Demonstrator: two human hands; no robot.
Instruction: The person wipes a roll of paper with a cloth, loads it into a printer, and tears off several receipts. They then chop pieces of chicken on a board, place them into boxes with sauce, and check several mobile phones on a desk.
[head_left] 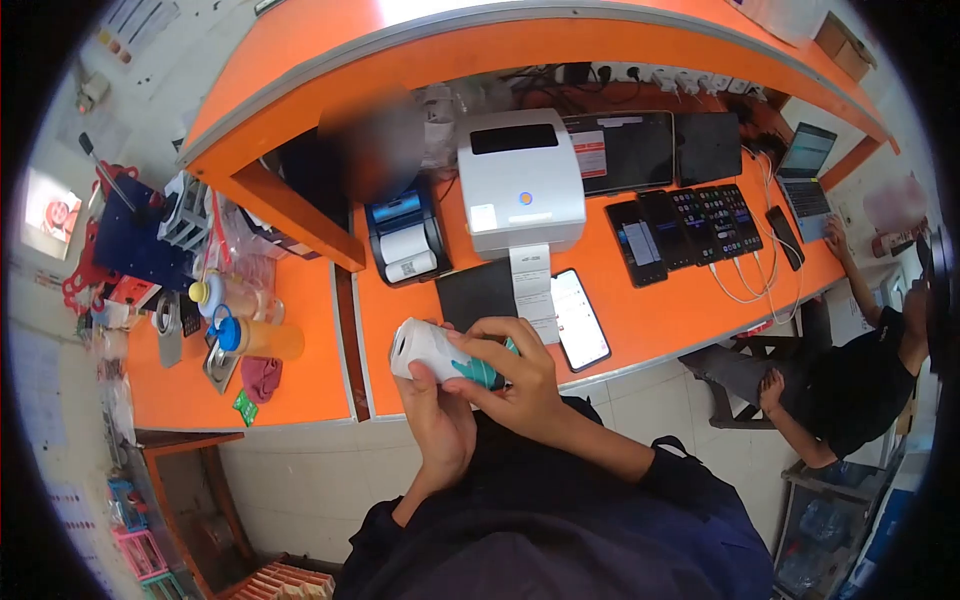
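Orange-topped bench (690, 300): white, teal-marked cylindrical roll (428, 346), seemingly paper, is held up by the front edge, left hand (440, 425) clasping its underside, right hand (525, 375) pinching its teal end; likely light, firm, best gripped around the barrel.

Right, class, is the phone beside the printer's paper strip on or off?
On: the phone glows bright white across its face, with small marks showing.
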